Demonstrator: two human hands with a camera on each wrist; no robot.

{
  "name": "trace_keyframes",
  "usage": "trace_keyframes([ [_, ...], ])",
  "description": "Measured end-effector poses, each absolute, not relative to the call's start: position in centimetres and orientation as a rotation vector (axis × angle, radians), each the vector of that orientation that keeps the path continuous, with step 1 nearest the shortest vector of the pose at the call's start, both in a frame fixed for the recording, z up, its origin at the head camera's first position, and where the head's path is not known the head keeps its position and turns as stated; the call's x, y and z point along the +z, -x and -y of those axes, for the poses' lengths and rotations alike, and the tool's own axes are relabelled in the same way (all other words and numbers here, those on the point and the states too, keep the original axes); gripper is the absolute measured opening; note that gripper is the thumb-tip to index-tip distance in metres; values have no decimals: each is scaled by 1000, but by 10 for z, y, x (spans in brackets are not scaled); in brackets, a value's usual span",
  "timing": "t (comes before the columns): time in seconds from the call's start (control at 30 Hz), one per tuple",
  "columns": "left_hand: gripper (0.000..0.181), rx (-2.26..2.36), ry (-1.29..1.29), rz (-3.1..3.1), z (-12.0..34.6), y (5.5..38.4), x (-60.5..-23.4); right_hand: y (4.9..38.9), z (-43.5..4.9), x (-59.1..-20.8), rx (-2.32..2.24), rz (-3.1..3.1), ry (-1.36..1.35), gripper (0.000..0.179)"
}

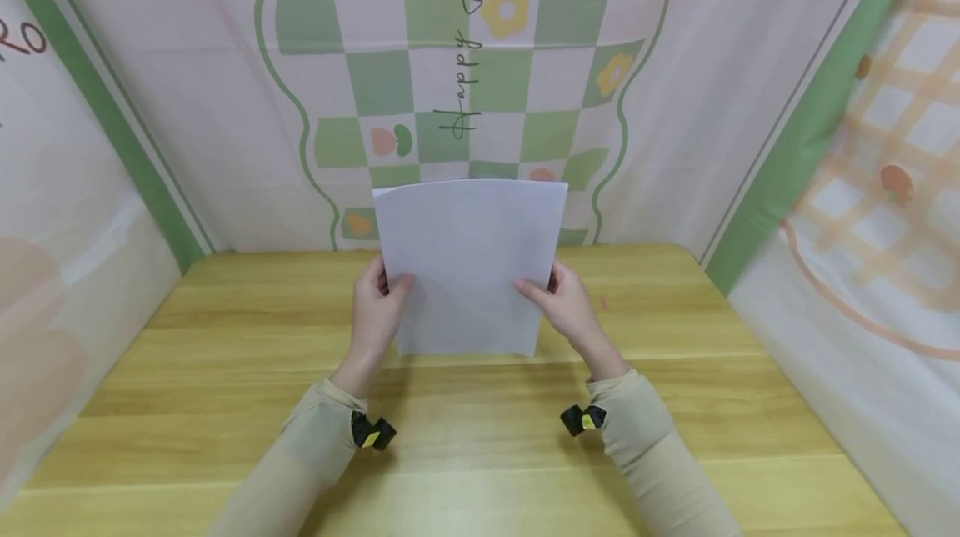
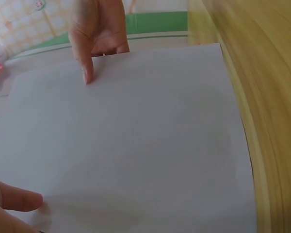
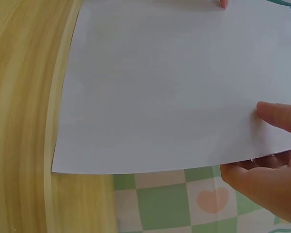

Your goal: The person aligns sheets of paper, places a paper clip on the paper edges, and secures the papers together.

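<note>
Head view: my left hand point(image 1: 377, 308) and right hand point(image 1: 572, 308) pinch the white paper point(image 1: 468, 270) at its 2 side edges, thumbs on the near face. It stands raised over the far part of the wooden table point(image 1: 480, 462), before the checkered cloth point(image 1: 498, 78). 1 sheet or several: cannot tell.

Left wrist view: my left thumb point(image 2: 23, 198) presses on the paper, with faint creasing beside it; my right hand grips the opposite edge. The paper's face is blank.

Right wrist view: right thumb point(image 3: 279, 116) on the face, fingers curled behind. The lower edge runs beside the wood; contact or small gap, cannot tell.

Judgement: step in hand is holding the paper up, squared between 2 grips. The next move probably calls for even pressure from both hands, lest the paper bow or crease.
</note>
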State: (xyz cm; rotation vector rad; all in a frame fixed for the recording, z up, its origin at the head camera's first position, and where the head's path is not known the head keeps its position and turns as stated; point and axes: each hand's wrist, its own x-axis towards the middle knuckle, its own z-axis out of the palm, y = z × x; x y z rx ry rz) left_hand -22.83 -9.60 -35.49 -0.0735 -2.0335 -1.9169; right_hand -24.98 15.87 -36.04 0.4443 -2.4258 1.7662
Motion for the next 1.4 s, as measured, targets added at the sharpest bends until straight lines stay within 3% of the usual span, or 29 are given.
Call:
trace_keyframes([
  [0.8,18,-1886,8,2012,102,232,-354,249,-162,-361,1724,2468,-401,44],
  [1.4,21,-1875,31,1971,102,226,-341,248,-161,-359,1729,2463,-397,43],
])
